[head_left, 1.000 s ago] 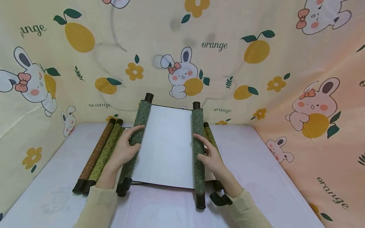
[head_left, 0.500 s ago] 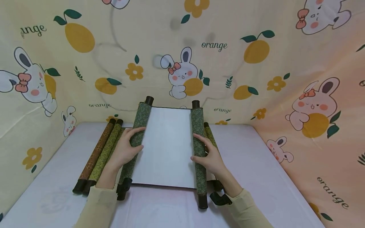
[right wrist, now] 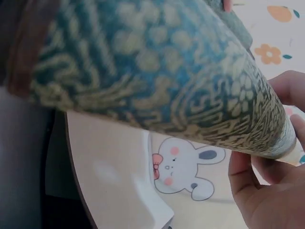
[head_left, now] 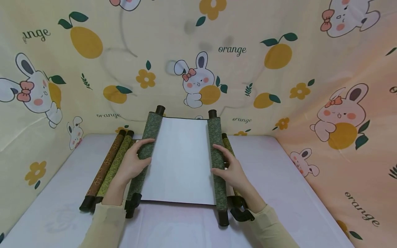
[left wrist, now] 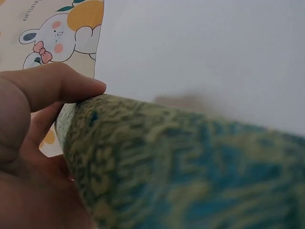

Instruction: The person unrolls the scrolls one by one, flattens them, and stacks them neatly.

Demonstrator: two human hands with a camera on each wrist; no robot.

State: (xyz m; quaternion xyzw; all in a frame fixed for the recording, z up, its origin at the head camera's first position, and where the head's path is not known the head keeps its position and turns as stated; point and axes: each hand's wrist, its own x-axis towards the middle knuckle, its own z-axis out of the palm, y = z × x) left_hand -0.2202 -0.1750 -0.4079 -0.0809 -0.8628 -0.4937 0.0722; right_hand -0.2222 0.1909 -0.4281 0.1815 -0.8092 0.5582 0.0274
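Both hands, left (head_left: pixel 131 164) and right (head_left: pixel 233 172), fingers curled on the scroll (head_left: pixel 180 162) rollers, mid-unrolling; next, even outward pull needed

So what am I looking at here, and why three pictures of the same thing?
No machine: a person works with bare hands, wearing three cameras. The wide picture comes from the head, looking down at a table. The two close, blurry ones come from the wrists.

The left hand grips one green roll of a scroll, and the right hand grips the other roll. White paper stretches between them. The left wrist view shows a thumb on that roll.

More rolled scrolls lie on the left, and another peeks out behind the right hand.
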